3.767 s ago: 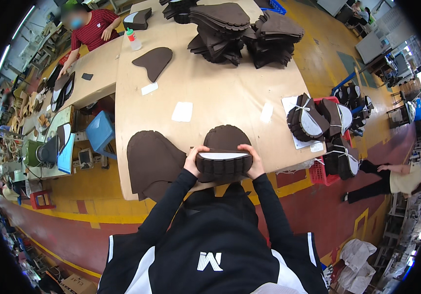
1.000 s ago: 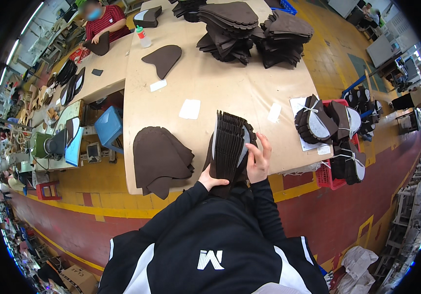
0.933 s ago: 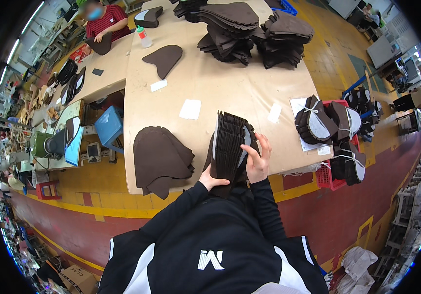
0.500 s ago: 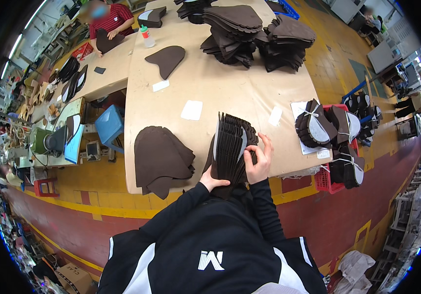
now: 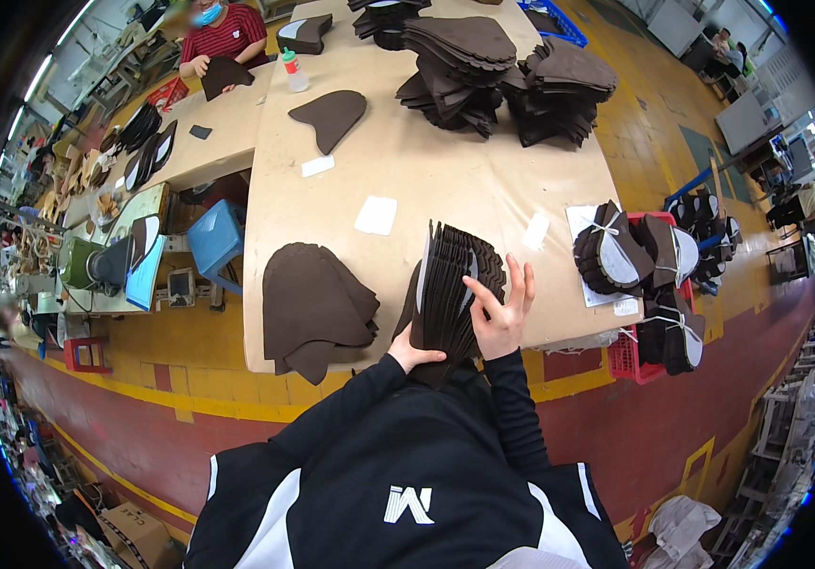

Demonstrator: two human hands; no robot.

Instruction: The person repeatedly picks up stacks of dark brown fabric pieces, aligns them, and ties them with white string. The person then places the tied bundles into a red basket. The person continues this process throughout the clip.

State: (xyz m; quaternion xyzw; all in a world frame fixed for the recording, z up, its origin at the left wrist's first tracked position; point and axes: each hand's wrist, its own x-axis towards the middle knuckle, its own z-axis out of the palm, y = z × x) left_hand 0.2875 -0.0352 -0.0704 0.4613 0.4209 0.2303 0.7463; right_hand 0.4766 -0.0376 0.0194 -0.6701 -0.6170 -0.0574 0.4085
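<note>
I hold a thick bundle of dark brown cut pieces [image 5: 452,284] on edge at the near side of the tan table [image 5: 426,180]. My left hand [image 5: 414,353] grips the bundle from below. My right hand [image 5: 499,311] rests on its right side, with the fingers spread among the fanned edges of the pieces. A flat pile of the same brown pieces [image 5: 314,305] lies on the table just left of the bundle.
Tall stacks of brown pieces [image 5: 502,66] stand at the far end. A single piece [image 5: 331,116], white paper slips [image 5: 376,215] and a bottle [image 5: 293,68] lie mid-table. Tied bundles [image 5: 616,256] sit at the right edge over a red crate [image 5: 627,353]. A person in red [image 5: 227,33] works at the adjoining table.
The bundle that lay flat under both hands now stands on edge. Over the last second my right fingers have shifted along the fanned edges; the left hand keeps its hold.
</note>
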